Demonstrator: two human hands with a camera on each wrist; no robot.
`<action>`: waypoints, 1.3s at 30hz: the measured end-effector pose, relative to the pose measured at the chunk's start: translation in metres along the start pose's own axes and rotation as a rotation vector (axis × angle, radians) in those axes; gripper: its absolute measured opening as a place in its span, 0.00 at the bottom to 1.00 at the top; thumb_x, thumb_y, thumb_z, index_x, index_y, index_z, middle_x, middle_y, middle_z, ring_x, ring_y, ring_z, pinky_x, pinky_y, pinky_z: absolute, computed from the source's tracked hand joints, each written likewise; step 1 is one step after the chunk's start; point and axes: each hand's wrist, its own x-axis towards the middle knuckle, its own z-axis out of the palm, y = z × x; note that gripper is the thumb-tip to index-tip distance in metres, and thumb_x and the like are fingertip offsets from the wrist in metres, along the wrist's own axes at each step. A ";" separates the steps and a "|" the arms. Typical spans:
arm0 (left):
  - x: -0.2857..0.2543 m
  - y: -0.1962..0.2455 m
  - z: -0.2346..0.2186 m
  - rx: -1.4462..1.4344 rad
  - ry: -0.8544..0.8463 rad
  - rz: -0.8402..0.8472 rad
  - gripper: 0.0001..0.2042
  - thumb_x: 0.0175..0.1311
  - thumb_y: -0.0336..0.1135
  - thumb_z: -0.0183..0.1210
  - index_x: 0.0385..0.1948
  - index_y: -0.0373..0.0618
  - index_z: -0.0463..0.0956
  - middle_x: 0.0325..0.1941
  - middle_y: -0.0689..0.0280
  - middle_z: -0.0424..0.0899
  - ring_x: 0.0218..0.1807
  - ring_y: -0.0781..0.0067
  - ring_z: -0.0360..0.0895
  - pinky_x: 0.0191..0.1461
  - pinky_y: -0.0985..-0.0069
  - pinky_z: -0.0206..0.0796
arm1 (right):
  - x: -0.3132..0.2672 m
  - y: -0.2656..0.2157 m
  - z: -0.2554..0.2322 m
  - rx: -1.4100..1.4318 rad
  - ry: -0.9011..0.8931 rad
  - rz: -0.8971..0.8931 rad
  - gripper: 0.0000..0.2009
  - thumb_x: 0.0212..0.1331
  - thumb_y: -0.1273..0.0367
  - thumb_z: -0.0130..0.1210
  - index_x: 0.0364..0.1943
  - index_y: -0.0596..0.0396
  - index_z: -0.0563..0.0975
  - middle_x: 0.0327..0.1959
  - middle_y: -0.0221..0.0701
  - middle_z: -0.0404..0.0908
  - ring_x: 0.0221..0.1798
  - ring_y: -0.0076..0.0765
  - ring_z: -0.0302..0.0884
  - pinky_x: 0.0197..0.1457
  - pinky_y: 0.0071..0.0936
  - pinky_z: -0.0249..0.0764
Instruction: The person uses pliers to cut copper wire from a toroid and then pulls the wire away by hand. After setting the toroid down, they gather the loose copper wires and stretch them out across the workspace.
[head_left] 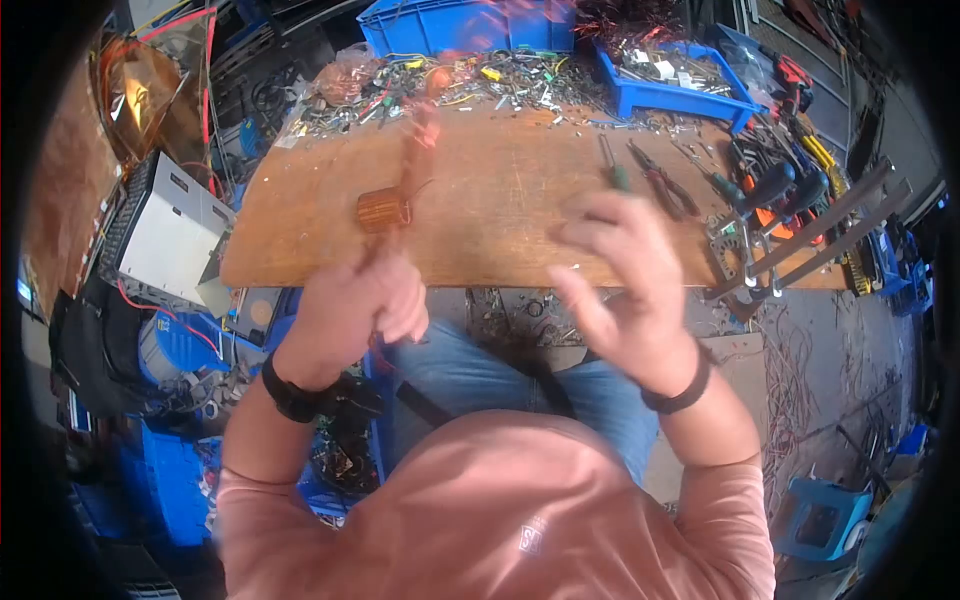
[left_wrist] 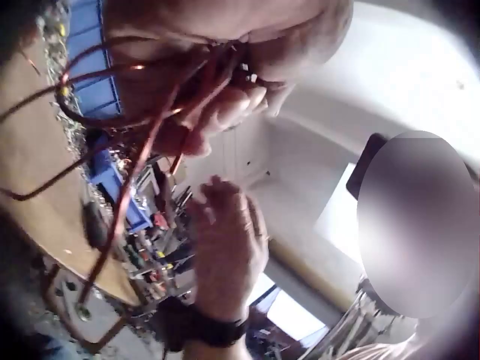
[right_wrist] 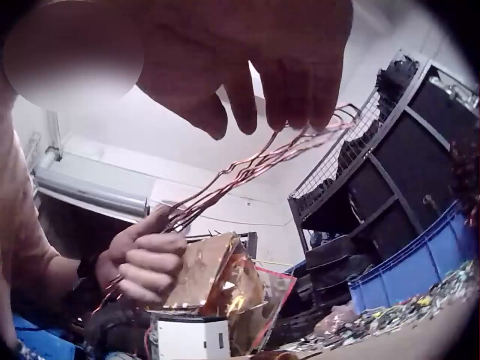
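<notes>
My left hand (head_left: 365, 300) grips a bundle of stiff copper wires (right_wrist: 240, 176). They stick out past its curled fingers and are bent in places. In the left wrist view a loop of the copper wire (left_wrist: 124, 202) hangs from this hand. My right hand (head_left: 630, 275) is held over the table's front edge, its fingers spread and only slightly bent. Seen from the right wrist, its fingertips overlap the far end of the wires. A coil of copper wire (head_left: 383, 210) lies on the wooden table (head_left: 500, 220) beyond the left hand. Both hands are blurred in the head view.
Loose metal scraps (head_left: 530, 85) cover the table's back edge below a blue crate (head_left: 460, 28). A blue tray (head_left: 690, 100) holds more bits. Pliers (head_left: 662, 182) and a screwdriver (head_left: 613, 165) lie right of centre. Upright metal bars (head_left: 820, 230) stand at the right edge.
</notes>
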 end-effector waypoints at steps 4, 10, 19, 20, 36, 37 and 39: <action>0.014 -0.001 0.005 -0.199 0.031 0.229 0.23 0.70 0.53 0.45 0.16 0.50 0.60 0.11 0.72 0.60 0.15 0.75 0.60 0.28 0.72 0.60 | -0.025 -0.009 0.029 0.488 -0.198 0.332 0.17 0.49 0.67 0.65 0.43 0.59 0.76 0.40 0.42 0.77 0.42 0.50 0.75 0.47 0.35 0.72; 0.027 -0.010 0.019 -0.378 0.135 0.292 0.24 0.72 0.53 0.41 0.15 0.51 0.60 0.10 0.72 0.60 0.16 0.75 0.61 0.30 0.72 0.61 | -0.023 -0.033 0.040 0.321 -0.096 0.216 0.18 0.53 0.65 0.62 0.46 0.58 0.75 0.40 0.43 0.77 0.43 0.52 0.74 0.47 0.38 0.72; 0.026 -0.018 0.024 -0.176 0.086 0.373 0.24 0.72 0.51 0.42 0.13 0.50 0.60 0.10 0.71 0.61 0.15 0.74 0.62 0.28 0.73 0.61 | -0.010 -0.032 0.040 0.838 -0.316 0.694 0.16 0.61 0.61 0.55 0.42 0.61 0.79 0.37 0.43 0.80 0.42 0.44 0.80 0.46 0.35 0.74; 0.027 -0.017 0.027 -0.101 0.147 0.386 0.24 0.72 0.51 0.43 0.13 0.49 0.60 0.10 0.70 0.61 0.15 0.74 0.62 0.27 0.73 0.61 | -0.013 -0.031 0.044 0.524 -0.293 0.440 0.16 0.56 0.63 0.60 0.43 0.61 0.77 0.36 0.44 0.78 0.40 0.51 0.77 0.45 0.35 0.74; 0.035 -0.023 0.033 -0.185 0.494 0.368 0.25 0.70 0.50 0.48 0.11 0.51 0.60 0.07 0.72 0.58 0.10 0.78 0.59 0.19 0.77 0.57 | -0.018 -0.040 0.058 0.153 -0.196 0.242 0.17 0.45 0.69 0.63 0.42 0.59 0.76 0.32 0.39 0.74 0.35 0.48 0.73 0.39 0.38 0.72; 0.035 -0.024 0.033 -0.192 0.499 0.369 0.25 0.70 0.50 0.48 0.11 0.51 0.60 0.07 0.72 0.57 0.10 0.78 0.58 0.19 0.77 0.57 | -0.019 -0.040 0.060 0.152 -0.159 0.230 0.16 0.45 0.70 0.63 0.40 0.59 0.76 0.31 0.39 0.74 0.35 0.47 0.73 0.39 0.38 0.72; 0.036 -0.026 0.036 -0.215 0.516 0.359 0.25 0.70 0.51 0.48 0.11 0.52 0.59 0.07 0.73 0.57 0.10 0.78 0.58 0.19 0.77 0.56 | -0.021 -0.039 0.066 0.147 -0.083 0.205 0.12 0.46 0.71 0.62 0.36 0.59 0.77 0.30 0.38 0.74 0.34 0.46 0.73 0.39 0.37 0.72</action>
